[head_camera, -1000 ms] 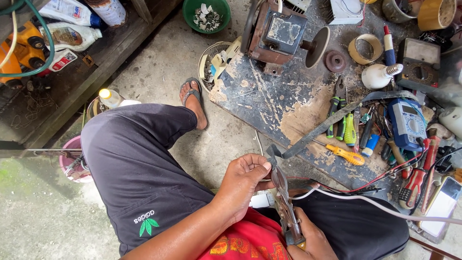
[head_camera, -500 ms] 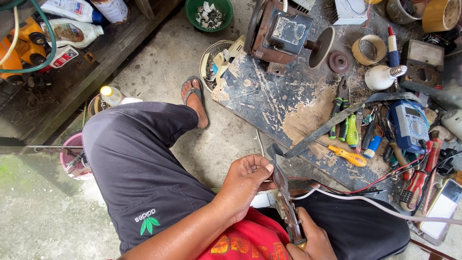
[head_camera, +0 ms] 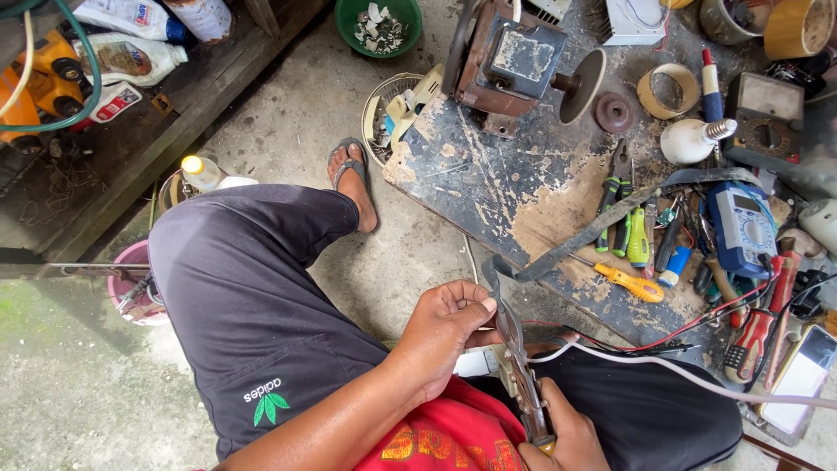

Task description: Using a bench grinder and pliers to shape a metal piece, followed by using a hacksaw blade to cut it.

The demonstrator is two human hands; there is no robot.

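Bottles (head_camera: 131, 57): far left on the shelf, lying beside a green hose (head_camera: 83, 96).
Pink bucket (head_camera: 131, 288): on the floor, by my left knee.
My foot (head_camera: 356, 179): in a sandal, out on the concrete.
Left hand (head_camera: 445, 327): fingers curled shut, pinching the top end of the pliers (head_camera: 519, 375), right over my lap.
Pliers: upright between both hands, touching the white plug block (head_camera: 488, 362) with its white cable (head_camera: 680, 375) running off right.
Right hand (head_camera: 558, 436): low at the frame edge, fingers closed round the pliers' handle.
Tabletop (head_camera: 497, 187): scuffed and dark, just ahead of my hands.
Yellow screwdriver (head_camera: 632, 286): lying loose there.
Blue multimeter (head_camera: 741, 228): further right, red lead trailing.
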